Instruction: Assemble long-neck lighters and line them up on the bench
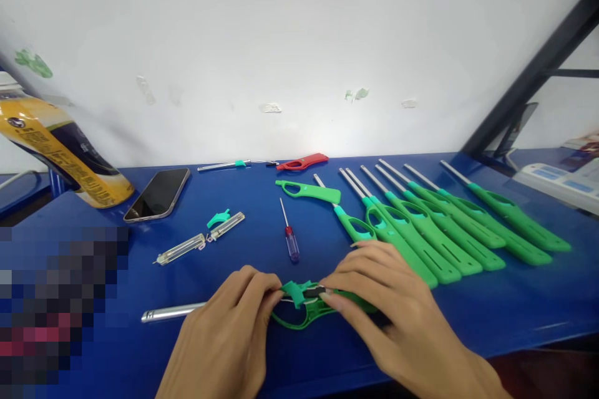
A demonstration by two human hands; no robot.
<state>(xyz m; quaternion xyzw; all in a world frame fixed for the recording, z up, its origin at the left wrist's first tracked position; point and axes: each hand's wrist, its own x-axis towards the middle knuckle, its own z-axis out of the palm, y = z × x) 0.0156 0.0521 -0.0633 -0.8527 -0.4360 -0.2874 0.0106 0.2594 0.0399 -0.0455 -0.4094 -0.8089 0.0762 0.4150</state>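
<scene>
In front of me lies a half-open green lighter casing (306,318), with its inside and a loop-shaped trigger opening facing up. My left hand (229,330) pinches its front end, where a silver tube (173,312) sticks out to the left. A teal trigger (296,293) sits at the casing's top edge between both hands. With thumb and fingertips, my right hand (388,302) grips a small black igniter (314,292) beside the trigger. A thin pale wire runs along the casing. My right fingers hide the casing's rear part.
Several green stick lighters (440,224) lie at right. A screwdriver (291,243), green casing half (311,192), red casing (304,162) and silver tube (224,166) lie behind. Clear fuel tanks (182,249), a teal trigger (218,218), phone (158,194) and bottle (70,149) are left.
</scene>
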